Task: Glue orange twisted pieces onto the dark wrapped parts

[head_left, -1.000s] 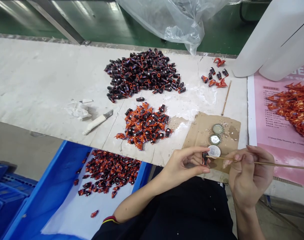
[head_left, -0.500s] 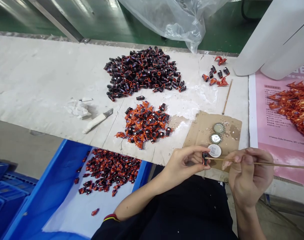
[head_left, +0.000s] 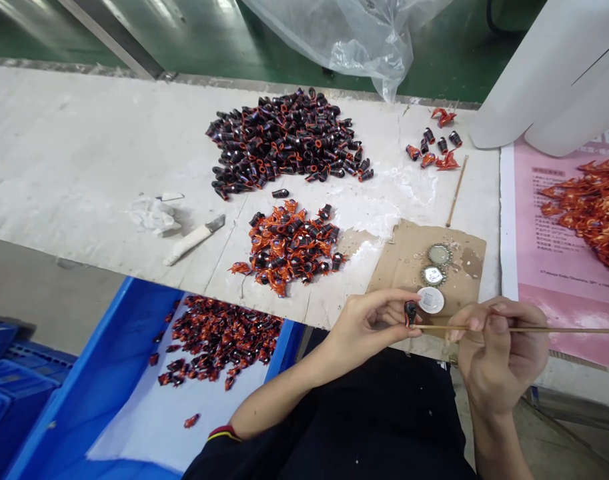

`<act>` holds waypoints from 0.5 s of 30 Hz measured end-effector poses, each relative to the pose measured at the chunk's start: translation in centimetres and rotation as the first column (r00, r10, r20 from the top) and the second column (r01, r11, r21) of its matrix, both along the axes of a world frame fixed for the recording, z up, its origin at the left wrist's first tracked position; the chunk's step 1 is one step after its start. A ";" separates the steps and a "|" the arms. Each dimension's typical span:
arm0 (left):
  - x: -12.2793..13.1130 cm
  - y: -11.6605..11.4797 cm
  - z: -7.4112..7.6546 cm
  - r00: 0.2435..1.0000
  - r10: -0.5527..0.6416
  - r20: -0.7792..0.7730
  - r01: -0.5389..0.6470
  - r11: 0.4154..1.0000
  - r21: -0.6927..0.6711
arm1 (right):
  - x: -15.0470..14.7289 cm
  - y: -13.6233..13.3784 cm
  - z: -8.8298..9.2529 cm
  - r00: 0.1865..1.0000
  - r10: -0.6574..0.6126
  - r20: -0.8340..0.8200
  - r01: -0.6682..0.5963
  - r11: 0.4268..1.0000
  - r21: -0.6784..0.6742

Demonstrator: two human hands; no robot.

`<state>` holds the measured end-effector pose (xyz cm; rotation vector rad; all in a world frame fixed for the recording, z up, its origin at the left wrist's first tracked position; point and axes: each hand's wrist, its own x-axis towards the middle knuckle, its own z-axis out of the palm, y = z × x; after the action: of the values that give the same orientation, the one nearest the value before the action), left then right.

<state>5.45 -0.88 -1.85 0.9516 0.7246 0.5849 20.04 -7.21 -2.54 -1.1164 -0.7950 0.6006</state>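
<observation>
Between thumb and fingers, my left hand point(head_left: 371, 320) pinches a small black-and-orange plastic part point(head_left: 410, 313). My right hand point(head_left: 499, 340) grips a thin wooden stick point(head_left: 574, 330), whose left tip touches the lower edge of that part. Just behind the part, a round white cap point(head_left: 430, 301) lies on a cardboard piece point(head_left: 409, 243). Two crimped bottle caps, one silvery point(head_left: 433, 275) and one with pale contents point(head_left: 439, 254), lie beyond it. A second thin stick point(head_left: 457, 193) rests past the cardboard.
A large heap of black parts point(head_left: 289, 143) covers the table's middle, with joined orange-and-black pieces point(head_left: 294, 250) nearer. A white-handled knife point(head_left: 194, 241) lies to the left. Orange parts point(head_left: 591, 213) sit on a pink sheet at right. Below the edge stands a blue bin point(head_left: 91, 373) holding more pieces.
The stick's tip has shifted from the middle of the black part to its lower edge, and the stick lies more level. My left hand keeps its hold.
</observation>
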 end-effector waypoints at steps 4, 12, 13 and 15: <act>0.0 0.0 -0.1 1.000 0.006 0.029 -0.006 1.000 -0.005 | 0.0 -0.1 0.0 1.000 0.002 0.012 -0.002 1.000 -0.023; 0.0 0.0 -0.3 1.000 0.008 0.005 -0.008 1.000 0.021 | 0.0 0.0 0.1 1.000 -0.007 0.000 0.007 0.999 -0.052; 0.0 0.0 -0.3 1.000 0.003 0.003 -0.004 1.000 0.028 | 0.0 0.0 0.1 1.000 -0.026 0.001 0.026 0.998 -0.049; -0.1 -0.1 -0.4 1.000 -0.005 -0.004 0.005 0.999 0.041 | 0.3 -0.3 0.2 0.994 -0.098 0.052 0.098 0.995 -0.001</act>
<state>5.31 -0.95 -2.22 0.9928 0.7153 0.5958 20.32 -7.47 -2.38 -1.1707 -0.7791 0.4926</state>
